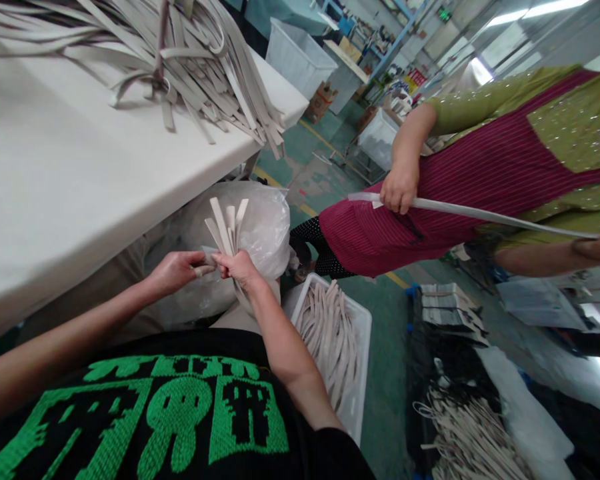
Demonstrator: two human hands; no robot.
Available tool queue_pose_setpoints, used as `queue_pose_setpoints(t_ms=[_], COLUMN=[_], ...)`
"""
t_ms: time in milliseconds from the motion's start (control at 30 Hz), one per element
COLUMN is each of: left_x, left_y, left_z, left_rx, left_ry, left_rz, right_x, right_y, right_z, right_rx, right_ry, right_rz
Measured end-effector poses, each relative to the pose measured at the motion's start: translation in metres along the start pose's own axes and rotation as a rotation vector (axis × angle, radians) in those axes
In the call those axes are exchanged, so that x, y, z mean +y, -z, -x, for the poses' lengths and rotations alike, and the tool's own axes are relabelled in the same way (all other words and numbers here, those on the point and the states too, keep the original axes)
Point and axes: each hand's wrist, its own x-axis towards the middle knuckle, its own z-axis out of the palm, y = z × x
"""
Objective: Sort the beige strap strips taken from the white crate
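My right hand is closed around a small bundle of pale beige strips. Their ends fan out above my fist, and the lower lengths hang down past my wrist. Just beside it, my left hand is closed, with thumb and fingertips pinched together close to the bundle. Something small and pale shows at those fingertips, too small to name. Both hands are over my lap, in front of a large clear plastic bag with whitish contents.
A white table at left bears a big heap of similar strips. By my right side stands a white bin of strips. A co-worker in a maroon apron holds a long strip. More strips lie at lower right.
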Motion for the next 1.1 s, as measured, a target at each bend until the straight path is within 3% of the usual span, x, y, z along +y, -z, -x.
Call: queue_pose_setpoints(t_ms=[167,500,633,833,900,1000,1100], left_x=[-0.005,-0.003,0.001,0.014,0.019,0.026,0.029], left_y=[0.001,-0.006,-0.009,-0.003,-0.001,-0.001,-0.006], left_z=[-0.001,-0.003,-0.002,-0.006,-0.006,-0.005,-0.002], left_rx=[-0.083,-0.163,-0.113,0.093,0.129,0.118,0.12], left_ry=[-0.026,0.037,0.127,0.482,0.56,0.617,0.58], left_rz=[-0.094,0.003,0.137,0.805,0.954,1.05,1.047], right_x=[-0.006,-0.018,-0.016,0.004,0.013,0.024,0.028], right_y=[0.002,0.0,0.001,0.016,0.019,0.018,0.018], right_z=[-0.011,-0.007,-0.005,0.043,0.065,0.091,0.104], right_rx=[0.092,0.093,0.099,-0.035,-0.022,0.057,0.099], right_ry=[0.081,0.095,0.113,0.167,0.17,0.167,0.151], right_rz=[0.042,0.091,0.113,0.029,-0.022,-0.076,-0.07])
